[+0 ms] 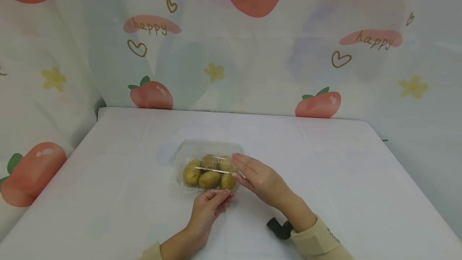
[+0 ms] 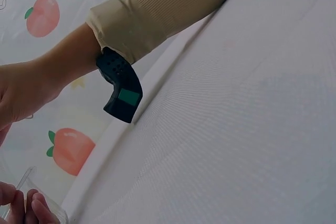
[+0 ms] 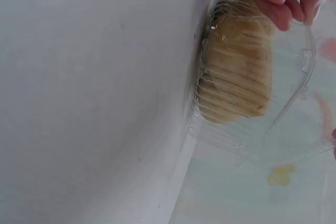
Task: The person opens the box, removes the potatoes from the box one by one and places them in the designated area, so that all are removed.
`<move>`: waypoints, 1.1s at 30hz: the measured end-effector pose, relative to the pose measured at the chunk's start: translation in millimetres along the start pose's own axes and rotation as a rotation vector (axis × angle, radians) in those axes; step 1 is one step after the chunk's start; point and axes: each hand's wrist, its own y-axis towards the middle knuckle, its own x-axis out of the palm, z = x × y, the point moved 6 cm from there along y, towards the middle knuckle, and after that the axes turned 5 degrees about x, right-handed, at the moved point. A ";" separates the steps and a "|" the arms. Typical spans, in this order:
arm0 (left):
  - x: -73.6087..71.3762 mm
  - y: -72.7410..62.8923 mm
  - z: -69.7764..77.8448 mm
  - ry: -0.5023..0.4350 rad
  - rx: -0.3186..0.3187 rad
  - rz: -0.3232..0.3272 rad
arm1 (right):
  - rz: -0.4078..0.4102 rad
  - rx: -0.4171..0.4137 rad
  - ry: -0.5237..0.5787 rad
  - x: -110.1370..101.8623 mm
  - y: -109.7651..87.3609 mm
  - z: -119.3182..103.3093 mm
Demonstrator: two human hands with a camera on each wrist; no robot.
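Note:
A clear plastic box point(image 1: 207, 144) with several yellow-brown potatoes point(image 1: 210, 179) inside sits on the table, its hinged lid point(image 1: 207, 163) partly lowered over them. My left hand point(image 1: 208, 212) pinches the box's near rim between thumb and fingers; in the right wrist view its fingertips point(image 3: 275, 3) grip the clear edge, with the potatoes showing through the ribbed wall. At the lid's right corner my right hand point(image 1: 263, 179) holds the lid's edge, fingers fairly straight above and thumb lower. In the left wrist view the right hand point(image 2: 23, 90) is cut off by the frame.
A white cloth covers the table point(image 1: 119, 196). Behind it and at the left hangs a printed backdrop point(image 1: 252, 59) with peaches, hearts and flowers. A black wrist device point(image 1: 279, 228) sticks out below the right sleeve point(image 1: 317, 238).

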 end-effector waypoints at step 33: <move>-2.8 2.1 -3.6 -0.022 0.002 -0.015 | 0.071 0.348 0.277 16.0 8.5 55.7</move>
